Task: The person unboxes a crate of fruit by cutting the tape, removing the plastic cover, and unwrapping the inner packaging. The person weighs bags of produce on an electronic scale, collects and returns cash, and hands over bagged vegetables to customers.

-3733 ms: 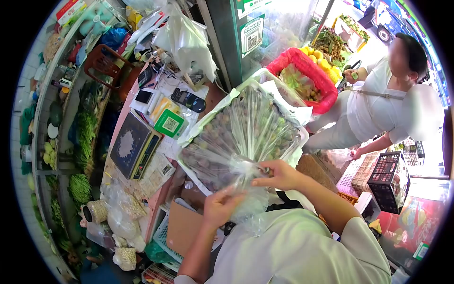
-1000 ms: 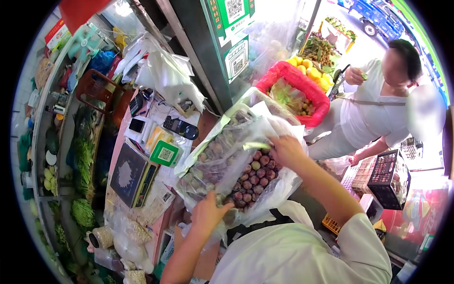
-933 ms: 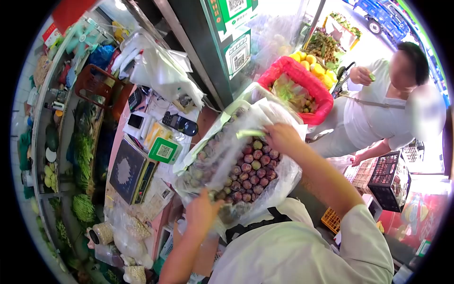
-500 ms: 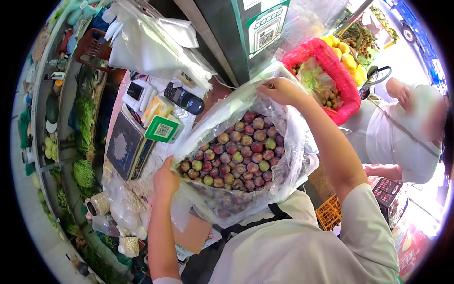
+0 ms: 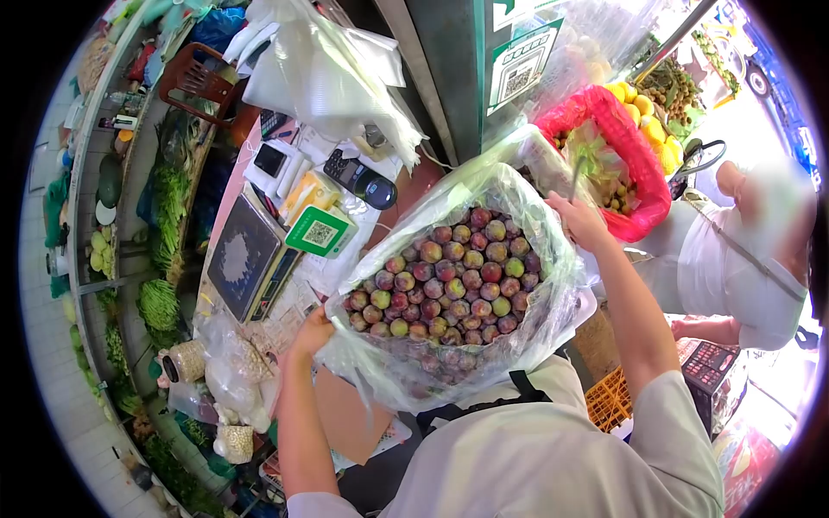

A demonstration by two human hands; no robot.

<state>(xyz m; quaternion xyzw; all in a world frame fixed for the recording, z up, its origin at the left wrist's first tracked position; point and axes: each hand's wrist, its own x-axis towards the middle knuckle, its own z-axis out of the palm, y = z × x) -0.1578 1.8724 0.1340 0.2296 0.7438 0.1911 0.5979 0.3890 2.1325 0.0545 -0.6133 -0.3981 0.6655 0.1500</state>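
Many red, purple and green plums [image 5: 449, 281] lie in a clear plastic bag [image 5: 509, 367] in front of my body. The bag's mouth is spread wide over a white container whose edge [image 5: 579, 319] shows at the right. My left hand [image 5: 313, 334] is closed on the bag's left edge. On the far right side, my right hand [image 5: 580, 223] pinches the bag's rim, its fingertips partly hidden by the plastic.
Left of the bag are a scale [image 5: 246, 255], a green QR-code sign [image 5: 319, 231] and a black phone handset [image 5: 358, 177]. A red-lined basket of fruit [image 5: 652, 194] stands at the far right, near a person in white [image 5: 725, 259]. Vegetable shelves [image 5: 164, 224] line the left.
My right hand has moved from the bag's far rim to the right and nearer me. The bag's mouth is rounder and wider. The view has shifted slightly.
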